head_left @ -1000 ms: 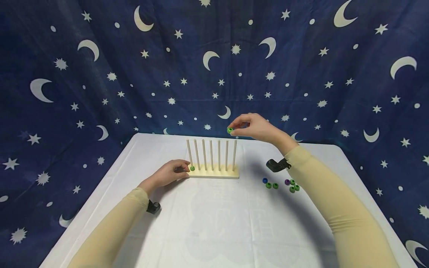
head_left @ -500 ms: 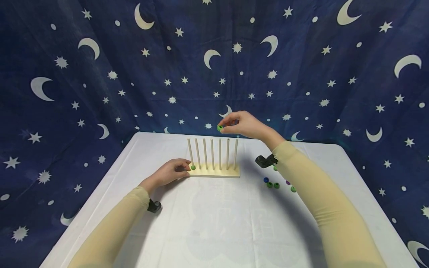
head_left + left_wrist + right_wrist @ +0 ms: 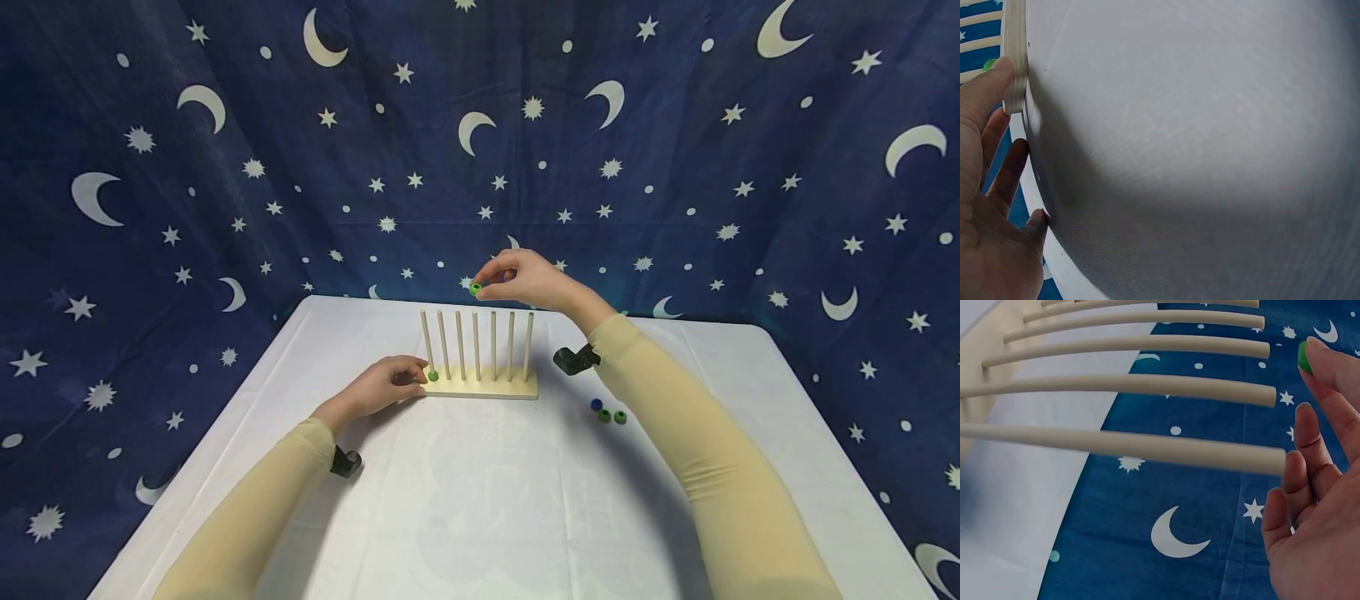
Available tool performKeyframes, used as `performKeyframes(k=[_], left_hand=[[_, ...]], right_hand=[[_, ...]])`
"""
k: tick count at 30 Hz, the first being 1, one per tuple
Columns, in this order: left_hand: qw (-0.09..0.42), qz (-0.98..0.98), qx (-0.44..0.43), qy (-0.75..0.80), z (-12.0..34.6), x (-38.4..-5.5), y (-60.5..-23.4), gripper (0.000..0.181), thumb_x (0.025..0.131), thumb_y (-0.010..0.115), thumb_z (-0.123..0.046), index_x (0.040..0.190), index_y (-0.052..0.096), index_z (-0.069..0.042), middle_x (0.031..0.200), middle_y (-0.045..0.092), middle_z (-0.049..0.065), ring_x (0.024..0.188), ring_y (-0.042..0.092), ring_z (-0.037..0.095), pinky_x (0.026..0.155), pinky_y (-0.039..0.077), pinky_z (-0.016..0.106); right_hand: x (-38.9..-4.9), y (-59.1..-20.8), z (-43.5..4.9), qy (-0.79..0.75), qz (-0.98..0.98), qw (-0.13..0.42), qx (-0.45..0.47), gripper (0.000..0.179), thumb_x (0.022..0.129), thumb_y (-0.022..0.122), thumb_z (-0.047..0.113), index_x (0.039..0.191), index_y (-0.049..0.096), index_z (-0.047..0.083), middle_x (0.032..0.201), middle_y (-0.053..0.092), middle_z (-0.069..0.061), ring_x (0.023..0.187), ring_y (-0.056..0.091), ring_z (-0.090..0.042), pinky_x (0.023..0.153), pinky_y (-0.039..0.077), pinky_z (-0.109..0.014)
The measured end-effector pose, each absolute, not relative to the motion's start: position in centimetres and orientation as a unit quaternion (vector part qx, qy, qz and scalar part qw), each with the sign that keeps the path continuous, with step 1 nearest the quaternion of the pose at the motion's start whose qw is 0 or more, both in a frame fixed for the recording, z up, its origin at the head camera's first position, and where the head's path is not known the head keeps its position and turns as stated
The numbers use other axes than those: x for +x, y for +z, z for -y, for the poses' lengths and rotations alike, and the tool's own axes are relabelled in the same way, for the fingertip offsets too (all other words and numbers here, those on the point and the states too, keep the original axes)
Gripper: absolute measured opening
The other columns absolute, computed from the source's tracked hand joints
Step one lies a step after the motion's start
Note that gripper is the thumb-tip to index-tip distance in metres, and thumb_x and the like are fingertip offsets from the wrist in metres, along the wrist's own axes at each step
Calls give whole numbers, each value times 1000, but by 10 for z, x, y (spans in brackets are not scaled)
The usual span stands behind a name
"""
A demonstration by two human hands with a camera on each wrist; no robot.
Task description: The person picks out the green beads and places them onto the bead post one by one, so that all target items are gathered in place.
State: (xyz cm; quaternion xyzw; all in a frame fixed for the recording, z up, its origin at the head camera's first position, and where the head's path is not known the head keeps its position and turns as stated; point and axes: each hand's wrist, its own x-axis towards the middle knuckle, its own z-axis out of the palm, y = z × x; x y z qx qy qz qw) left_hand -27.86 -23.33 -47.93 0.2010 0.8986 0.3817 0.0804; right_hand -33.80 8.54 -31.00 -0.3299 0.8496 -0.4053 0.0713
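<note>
A wooden peg stand (image 3: 480,387) with a row of upright pegs stands toward the back of the table. My left hand (image 3: 381,387) grips its left end, thumb (image 3: 991,84) against the front edge and fingers behind. One green bead (image 3: 432,376) sits at the foot of the leftmost peg, beside that hand's fingertips. Above the peg tops, my right hand (image 3: 527,280) pinches another green bead (image 3: 476,288) between thumb and fingertips, over about the middle of the row. From the right wrist, that bead (image 3: 1304,357) appears just beyond the peg ends, apart from them.
On the white table (image 3: 480,500), right of the stand, lie a blue bead (image 3: 596,405) and two green beads, one (image 3: 604,416) near the blue and one (image 3: 620,417) farther right. The right sleeve (image 3: 697,442) crosses over the table's right side. A starry blue curtain (image 3: 420,150) hangs behind.
My right hand has moved left with the green bead, from above the stand's right end to above its middle. The sleeve now covers several loose beads. My left hand has stayed put.
</note>
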Motion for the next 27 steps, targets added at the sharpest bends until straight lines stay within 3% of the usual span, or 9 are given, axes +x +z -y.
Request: performKeyframes(k=[6,21,27], left_hand=[[80,-897,203,384,233,-278,-479,9,92,78,-14,98,71,-16,140,61,12,135,52,32,117,35,49],[81,-896,208,384,233,-277,-476,9,93,77,-12,99,71,-14,140,61,13,135,52,34,117,35,51],[85,-894,201,391,232,-277,-477,9,93,77,-13,99,71,-15,141,61,12,136,51,32,117,35,49]], right_hand=[[-341,-311,-77,-400,-848,75,-340,27,91,79,30,115,78,16,114,63,-8,103,53,-23,89,46,-43],[-343,-312,-62,-394,-842,75,-360,23,92,78,29,112,79,18,109,62,-3,103,51,-22,85,46,-41],[-342,-312,-53,-380,-845,75,-370,21,92,79,32,109,79,22,105,61,-2,110,46,-32,86,41,-41]])
